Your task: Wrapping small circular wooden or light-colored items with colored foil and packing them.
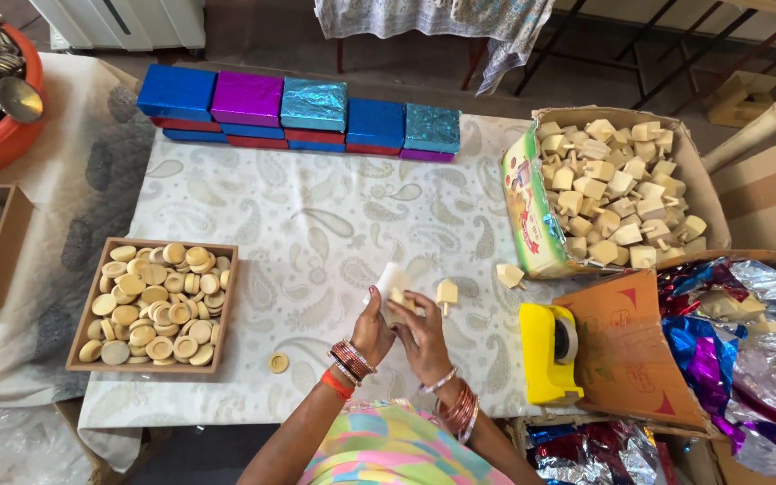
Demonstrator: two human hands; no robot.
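Nearest us: our left hand (372, 330) and right hand (424, 334), meeting low at centre over the tabletop (316, 216), bangles on both wrists. Fingers of both are closed together on one pale wooden piece (394, 292); it is held just above the cloth, touching both hands, so neither hand is nearer. Its long axis runs roughly upright in the head view, tilted slightly right, pointing away from us. We cannot tell its exact shape under the fingers.

Entries, largest to smallest:

1. Tabletop, covered by a pale paisley cloth.
2. Cardboard box (532, 216), far right, heaped with pale wooden tops.
3. Row of foil-wrapped boxes (298, 108), blue, purple and teal, along the far edge.
4. Wooden tray (83, 332), left, filled with round wooden discs.
5. Yellow tape dispenser (545, 350), just right of our right hand.
6. Loose wooden top (446, 293), just beside the held piece, stem pointing toward us.
7. Loose wooden block (509, 275), near the cardboard box.
8. Single disc (278, 362), between the tray and our left hand.
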